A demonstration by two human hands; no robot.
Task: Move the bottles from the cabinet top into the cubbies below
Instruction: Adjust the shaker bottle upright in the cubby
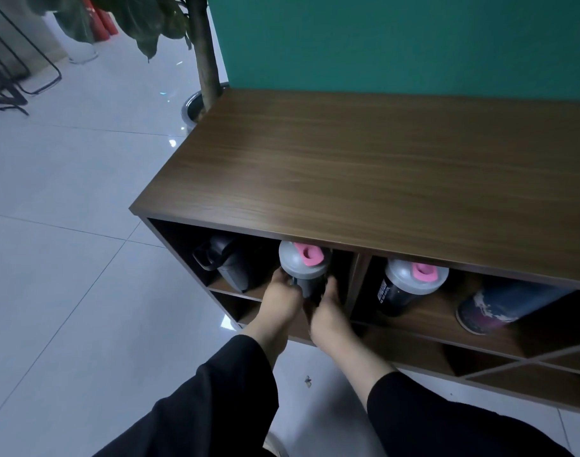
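Note:
A dark shaker bottle with a grey lid and pink cap (303,262) stands upright at the mouth of the upper left cubby. My left hand (279,297) grips its left side and my right hand (328,305) its right side. A black bottle (227,263) leans deeper in the same cubby, to the left. In the upper right cubby stands a second grey-lidded shaker (405,285), with a dark blue patterned bottle (503,306) lying on its side beside it. The brown wooden cabinet top (364,166) carries no bottles in view.
A green wall (397,37) backs the cabinet. A potted plant's trunk (205,51) rises at the cabinet's far left corner. White floor tiles (67,225) spread to the left. Lower cubbies (414,351) with diagonal dividers sit beneath. A black metal frame (15,61) stands far left.

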